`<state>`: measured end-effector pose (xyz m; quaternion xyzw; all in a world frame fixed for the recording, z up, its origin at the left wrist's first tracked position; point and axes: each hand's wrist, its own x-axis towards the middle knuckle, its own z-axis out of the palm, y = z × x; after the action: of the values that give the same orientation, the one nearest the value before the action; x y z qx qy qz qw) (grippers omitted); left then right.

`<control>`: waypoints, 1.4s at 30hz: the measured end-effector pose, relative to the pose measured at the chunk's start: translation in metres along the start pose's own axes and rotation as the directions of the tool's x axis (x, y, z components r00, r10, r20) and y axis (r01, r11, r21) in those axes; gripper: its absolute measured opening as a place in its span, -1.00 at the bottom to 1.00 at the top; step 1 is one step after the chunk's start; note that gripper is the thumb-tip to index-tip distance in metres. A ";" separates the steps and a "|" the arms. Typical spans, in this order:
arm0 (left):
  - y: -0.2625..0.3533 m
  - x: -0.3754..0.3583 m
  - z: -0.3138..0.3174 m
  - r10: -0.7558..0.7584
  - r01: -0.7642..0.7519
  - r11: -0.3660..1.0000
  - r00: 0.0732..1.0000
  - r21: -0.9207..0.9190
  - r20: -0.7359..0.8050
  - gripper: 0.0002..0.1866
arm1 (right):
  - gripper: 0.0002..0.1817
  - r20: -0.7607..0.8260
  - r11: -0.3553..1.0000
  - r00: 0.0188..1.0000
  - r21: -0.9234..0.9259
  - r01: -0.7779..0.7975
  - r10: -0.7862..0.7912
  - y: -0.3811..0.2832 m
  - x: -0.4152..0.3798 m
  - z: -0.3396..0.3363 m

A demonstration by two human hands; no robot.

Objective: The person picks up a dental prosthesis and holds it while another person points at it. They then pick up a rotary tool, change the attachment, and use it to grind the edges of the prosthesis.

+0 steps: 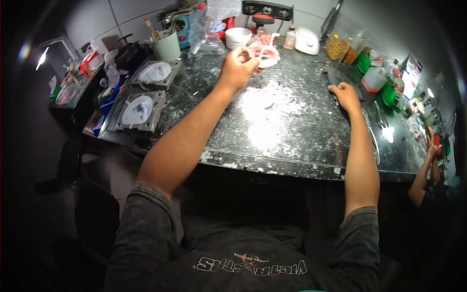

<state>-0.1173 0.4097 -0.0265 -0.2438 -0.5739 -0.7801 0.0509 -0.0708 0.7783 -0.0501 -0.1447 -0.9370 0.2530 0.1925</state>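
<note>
Near the back middle of the dark, white-speckled worktop [214,131], my left hand [238,69] is closed on the left edge of a pink and white piece [269,57] with openings in it. A white bowl [238,38] stands just behind that hand. My right hand [347,95] is at the right of the worktop, its fingers curled. It lies beside a dark, flat object [335,78]; whether the fingers hold anything is too small to make out.
Two metal moulds with pale round discs [154,72] [138,110] lie at the left. A green cup of tools [167,46], a small bottle [290,38] and a white device [307,41] line the back. Another person's arm [421,180] shows at far right.
</note>
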 end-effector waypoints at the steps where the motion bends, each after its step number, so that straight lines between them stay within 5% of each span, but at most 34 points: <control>1: 0.003 -0.001 0.000 -0.027 0.027 1.000 1.000 -0.016 -0.012 -0.82 | -0.51 0.008 1.000 1.000 -0.018 -0.013 0.013 -0.001 0.001 -0.001; 17: 0.001 0.007 -0.006 -0.050 0.054 0.993 0.998 0.107 -0.037 -0.77 | -0.43 0.073 0.998 0.996 -0.025 -0.052 0.053 -0.005 -0.002 -0.008; 19: 0.008 0.008 -0.003 -0.092 0.096 0.994 0.994 0.057 -0.059 -0.76 | -0.39 -0.148 0.988 0.989 -0.153 0.008 -0.031 0.000 0.000 -0.003; 23: 0.023 0.014 -0.020 0.266 -0.234 0.956 0.945 0.179 -0.188 -0.73 | -0.50 -0.287 0.995 0.957 -0.094 0.018 -0.044 -0.013 -0.003 -0.012; 27: 0.076 -0.037 -0.033 0.293 -0.319 0.943 0.929 -0.092 -0.225 -0.74 | -0.64 -0.328 0.976 0.928 0.061 0.207 -0.176 -0.026 -0.005 -0.012; 28: 0.069 -0.036 -0.056 0.299 -0.301 0.954 0.938 0.020 -0.176 -0.65 | -0.67 -0.416 0.869 0.857 0.248 0.429 -0.304 -0.027 0.000 0.003; 29: 0.050 -0.032 -0.092 0.268 -0.270 0.963 0.960 -0.015 -0.085 -0.62 | -0.69 -0.455 0.816 0.802 0.237 0.527 -0.386 -0.049 -0.009 0.007; 30: 0.042 -0.044 -0.110 0.337 -0.298 0.918 0.933 -0.260 0.123 -0.34 | -0.69 -0.331 0.898 0.875 0.143 0.417 -0.353 -0.089 -0.056 -0.014; 31: 0.038 -0.041 -0.131 0.302 -0.307 0.951 0.949 0.048 0.089 -0.14 | -0.68 -0.332 0.783 0.877 0.412 0.466 -0.347 -0.100 -0.078 -0.012; 32: 0.045 -0.040 -0.142 0.472 -0.486 0.874 0.855 0.013 0.218 -0.27 | -0.69 -0.358 0.812 0.853 0.313 0.493 -0.380 -0.109 -0.105 -0.016; 33: 0.066 -0.050 -0.128 0.315 -0.280 0.920 0.945 0.272 -0.091 -0.43 | -0.73 -0.398 0.817 0.780 0.117 0.565 -0.482 -0.109 -0.120 -0.008; 34: 0.073 -0.061 -0.138 0.450 -0.364 0.760 0.893 0.538 -0.032 -0.55 | -0.75 -0.282 0.860 0.861 0.177 0.479 -0.422 -0.123 -0.160 -0.018; 35: 0.084 -0.065 -0.155 0.637 -0.536 0.237 0.715 0.810 0.287 -0.60 | -0.77 -0.246 0.846 0.880 0.262 0.464 -0.406 -0.126 -0.187 -0.019; 36: 0.093 -0.074 -0.152 0.572 -0.399 0.632 0.818 0.664 -0.053 -0.63 | -0.77 -0.348 0.836 0.839 0.216 0.505 -0.417 -0.122 -0.209 -0.009; 37: 0.095 -0.079 -0.197 0.682 -0.449 0.130 0.688 0.884 0.249 -0.63 | -0.78 -0.437 0.814 0.781 0.166 0.557 -0.446 -0.122 -0.225 -0.003; 38: 0.089 -0.074 -0.229 0.677 -0.372 0.268 0.729 0.889 0.101 -0.59 | -0.78 -0.449 0.823 0.781 0.154 0.547 -0.435 -0.116 -0.228 -0.003; 39: 0.132 -0.105 -0.171 0.488 -0.327 0.729 0.865 0.601 -0.122 -0.53 | -0.78 -0.470 0.829 0.797 0.208 0.519 -0.381 -0.111 -0.235 -0.001; 41: 0.140 -0.110 -0.200 0.325 -0.269 0.931 0.919 0.245 -0.225 -0.47 | -0.78 -0.448 0.833 0.843 0.309 0.458 -0.298 -0.110 -0.242 -0.003; 42: 0.140 -0.116 -0.212 0.299 -0.241 0.941 0.921 0.236 -0.250 -0.45 | -0.82 -0.511 0.838 0.792 0.224 0.498 -0.335 -0.109 -0.241 -0.001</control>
<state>-0.0338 0.1442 -0.0028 -0.2010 -0.5971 -0.7304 0.2638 0.1236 0.5995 -0.0613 0.0503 -0.8145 0.3236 0.4789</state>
